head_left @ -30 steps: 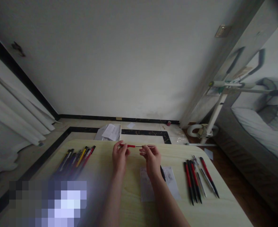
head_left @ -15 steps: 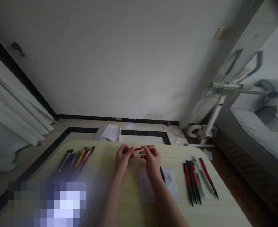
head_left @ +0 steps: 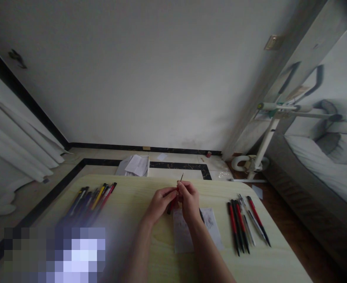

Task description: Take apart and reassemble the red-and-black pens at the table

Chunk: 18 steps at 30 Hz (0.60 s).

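Note:
Just beyond a sheet of scribbled paper (head_left: 183,236), both hands are close together over the table. My left hand (head_left: 160,202) is closed on a red pen (head_left: 173,204), whose dark end points down toward the tabletop. Thumb and fingers of my right hand (head_left: 190,198) pinch its upper part, where a thin dark rod (head_left: 182,177), like a pen refill, sticks up. The fingers hide where rod and pen meet. A black pen (head_left: 202,215) lies on the paper, partly behind my right wrist.
Several red-and-black and clear pens (head_left: 241,226) lie in a row at the right of the wooden table (head_left: 126,243). At the left is a bunch of assorted pens (head_left: 95,200), partly blurred. Beyond the table, papers (head_left: 137,165) sit on the floor near the wall.
The red pen has turned from nearly level to steep, its thin end now upward. My left hand has moved right and nearer to me, closing up to the right hand.

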Tool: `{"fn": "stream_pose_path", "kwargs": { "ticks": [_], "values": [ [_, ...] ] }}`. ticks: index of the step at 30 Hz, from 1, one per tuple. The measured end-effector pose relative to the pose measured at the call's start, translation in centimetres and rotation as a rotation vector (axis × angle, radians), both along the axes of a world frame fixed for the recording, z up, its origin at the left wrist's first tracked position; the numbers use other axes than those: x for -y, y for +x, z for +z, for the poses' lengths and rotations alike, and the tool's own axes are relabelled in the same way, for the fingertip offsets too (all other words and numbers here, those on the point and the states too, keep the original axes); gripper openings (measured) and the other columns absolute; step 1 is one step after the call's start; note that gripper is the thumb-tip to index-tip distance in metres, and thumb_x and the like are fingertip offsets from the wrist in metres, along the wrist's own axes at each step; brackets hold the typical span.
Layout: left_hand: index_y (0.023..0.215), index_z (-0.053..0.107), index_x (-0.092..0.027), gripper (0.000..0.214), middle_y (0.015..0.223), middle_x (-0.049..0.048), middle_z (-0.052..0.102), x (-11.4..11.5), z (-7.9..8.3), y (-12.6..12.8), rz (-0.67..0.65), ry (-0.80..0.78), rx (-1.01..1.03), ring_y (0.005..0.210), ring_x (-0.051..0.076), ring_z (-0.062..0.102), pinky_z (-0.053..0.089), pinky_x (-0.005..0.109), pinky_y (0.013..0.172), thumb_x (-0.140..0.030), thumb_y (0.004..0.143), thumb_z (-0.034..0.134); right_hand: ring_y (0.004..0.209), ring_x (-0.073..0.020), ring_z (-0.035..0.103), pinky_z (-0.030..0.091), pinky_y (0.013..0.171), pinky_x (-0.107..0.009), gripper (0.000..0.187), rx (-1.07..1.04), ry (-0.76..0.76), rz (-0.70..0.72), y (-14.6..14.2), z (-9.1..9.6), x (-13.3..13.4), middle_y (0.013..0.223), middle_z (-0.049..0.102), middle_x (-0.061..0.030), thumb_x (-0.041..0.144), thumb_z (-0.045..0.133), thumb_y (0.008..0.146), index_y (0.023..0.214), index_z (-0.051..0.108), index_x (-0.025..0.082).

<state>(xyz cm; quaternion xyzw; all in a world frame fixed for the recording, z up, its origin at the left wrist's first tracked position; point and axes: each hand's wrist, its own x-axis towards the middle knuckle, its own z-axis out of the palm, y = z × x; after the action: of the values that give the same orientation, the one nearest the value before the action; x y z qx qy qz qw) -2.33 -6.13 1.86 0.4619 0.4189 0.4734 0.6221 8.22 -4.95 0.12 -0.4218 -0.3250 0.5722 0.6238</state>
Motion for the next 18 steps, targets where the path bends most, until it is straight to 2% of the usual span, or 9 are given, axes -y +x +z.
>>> {"fn": "stream_pose_path", "kwargs": {
  "ticks": [2, 6, 11, 18],
  "values": [
    [0.087, 0.067, -0.012, 0.027, 0.075, 0.0056, 0.063, -0.04, -0.25, 0.08, -0.001, -0.016, 0.014, 0.063, 0.014, 0.054, 0.04, 0.024, 0.056, -0.034, 0.072, 0.06, 0.041, -0.0048, 0.038, 0.03, 0.039, -0.017, 0.022, -0.01, -0.016, 0.02, 0.02, -0.03, 0.04, 0.051, 0.046, 0.0063, 0.035, 0.066, 0.068, 0.075, 0.059, 0.016],
    [0.086, 0.064, -0.013, 0.025, 0.071, 0.003, 0.06, -0.18, -0.84, -0.04, -0.05, -0.059, 0.066, 0.057, 0.012, 0.051, 0.038, 0.023, 0.053, -0.034, 0.073, 0.059, 0.039, -0.0047, 0.037, 0.029, 0.037, -0.018, 0.028, -0.027, -0.018, 0.062, 0.0, 0.03, 0.05, 0.052, 0.046, 0.006, 0.037, 0.065, 0.068, 0.085, 0.063, 0.016],
    [0.087, 0.062, -0.014, 0.024, 0.073, 0.0027, 0.06, -0.23, -1.07, -0.21, -0.056, -0.075, 0.086, 0.055, 0.01, 0.05, 0.036, 0.022, 0.051, -0.033, 0.073, 0.06, 0.045, -0.0054, 0.041, 0.031, 0.039, -0.018, 0.033, 0.008, -0.01, 0.025, 0.14, 0.23, 0.01, 0.059, 0.05, 0.0029, 0.041, 0.062, 0.071, 0.092, 0.066, 0.015],
    [0.088, 0.061, -0.014, 0.025, 0.066, -0.0004, 0.055, -0.23, -0.87, -0.3, -0.049, -0.079, 0.021, 0.048, 0.007, 0.045, 0.029, 0.02, 0.044, -0.034, 0.074, 0.059, 0.04, -0.0053, 0.036, 0.029, 0.038, -0.018, 0.027, 0.029, -0.013, -0.008, 0.13, -0.09, -0.28, 0.05, 0.047, 0.0051, 0.039, 0.065, 0.068, 0.081, 0.064, 0.015]
  ]
}}
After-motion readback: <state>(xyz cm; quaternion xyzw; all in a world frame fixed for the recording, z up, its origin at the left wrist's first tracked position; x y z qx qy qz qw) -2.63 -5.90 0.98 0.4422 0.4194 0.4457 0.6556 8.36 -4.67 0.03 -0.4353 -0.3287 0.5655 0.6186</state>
